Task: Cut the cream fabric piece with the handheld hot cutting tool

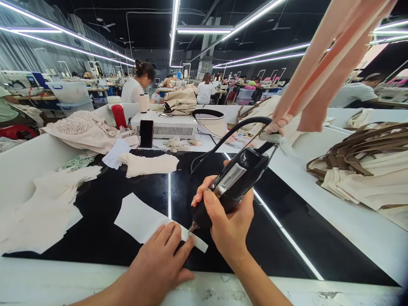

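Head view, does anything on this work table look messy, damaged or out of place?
Nothing looks damaged. Cut fabric pieces lie loosely heaped on the table at left, and straps are tangled at right. The right hand holds the tool on a white strip, pinned by the left hand.

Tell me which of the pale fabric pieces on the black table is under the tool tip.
The flat white piece nearest the person: the left hand presses its narrow end while the right hand holds the black tool on it. The other pieces lie untouched.

The right hand (228,221) has its grip on the corded tool (234,182), whose tip meets a fabric strip (149,222) on the desk (105,212). Left of that grip, the left hand (159,263) presses the strip flat. Behind lie fabric pieces (149,163); right, a strap pile (366,170).
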Motion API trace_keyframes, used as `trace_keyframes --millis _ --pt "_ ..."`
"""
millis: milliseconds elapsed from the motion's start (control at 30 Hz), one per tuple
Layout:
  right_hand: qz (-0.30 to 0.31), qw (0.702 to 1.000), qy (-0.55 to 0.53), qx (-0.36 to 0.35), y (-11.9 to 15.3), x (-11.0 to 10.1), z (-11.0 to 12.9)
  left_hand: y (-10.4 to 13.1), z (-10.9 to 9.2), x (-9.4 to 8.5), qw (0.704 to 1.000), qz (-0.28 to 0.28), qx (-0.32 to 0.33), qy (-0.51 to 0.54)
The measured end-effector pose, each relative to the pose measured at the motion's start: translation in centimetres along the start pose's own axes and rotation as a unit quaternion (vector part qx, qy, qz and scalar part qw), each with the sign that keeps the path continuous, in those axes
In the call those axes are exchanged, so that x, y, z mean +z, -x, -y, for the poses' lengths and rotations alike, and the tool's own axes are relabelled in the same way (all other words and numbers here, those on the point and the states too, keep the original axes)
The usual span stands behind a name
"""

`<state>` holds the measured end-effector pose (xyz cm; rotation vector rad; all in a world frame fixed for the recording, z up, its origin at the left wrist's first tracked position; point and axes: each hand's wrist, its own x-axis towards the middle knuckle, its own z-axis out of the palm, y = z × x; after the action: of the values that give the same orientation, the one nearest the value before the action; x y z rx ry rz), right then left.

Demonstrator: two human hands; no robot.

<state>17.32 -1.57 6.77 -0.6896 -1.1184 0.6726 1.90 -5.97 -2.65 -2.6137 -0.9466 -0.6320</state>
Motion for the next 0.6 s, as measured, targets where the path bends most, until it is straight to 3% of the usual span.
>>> trace_keyframes --millis 433,600 --pt "0.006 1.000 -0.014 0.002 -0.4 1.3 -0.3 0.2 0.3 0.0 1.000 0.000 0.011 0.003" --pt "0.008 1.000 -0.002 0.000 -0.1 1.2 0.1 0.0 1.0 -1.1 0.999 0.001 0.030 0.037"
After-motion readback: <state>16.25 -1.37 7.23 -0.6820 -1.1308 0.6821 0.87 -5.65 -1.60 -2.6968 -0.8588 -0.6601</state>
